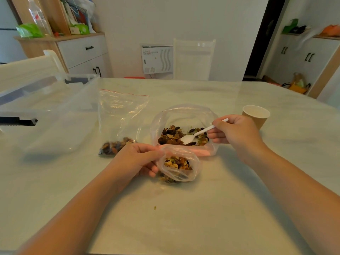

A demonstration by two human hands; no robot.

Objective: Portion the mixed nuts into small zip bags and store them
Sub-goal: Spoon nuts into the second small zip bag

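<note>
A large clear bag (184, 112) lies open at the table's middle with mixed nuts (173, 135) inside. My right hand (237, 131) grips a white plastic spoon (196, 134); its bowl rests among those nuts. Just in front, my left hand (136, 159) pinches the rim of a small zip bag (193, 162), holding its mouth open; nuts sit inside it. To the left, another zip bag (119, 115) with a red seal line lies flat, with nuts (116, 145) at its near end.
A big clear plastic storage box (46, 115) with black latches stands at the left. A paper cup (256, 115) stands behind my right hand. One nut crumb (155, 207) lies on the pale table (184, 218). Chairs stand at the far and left edges.
</note>
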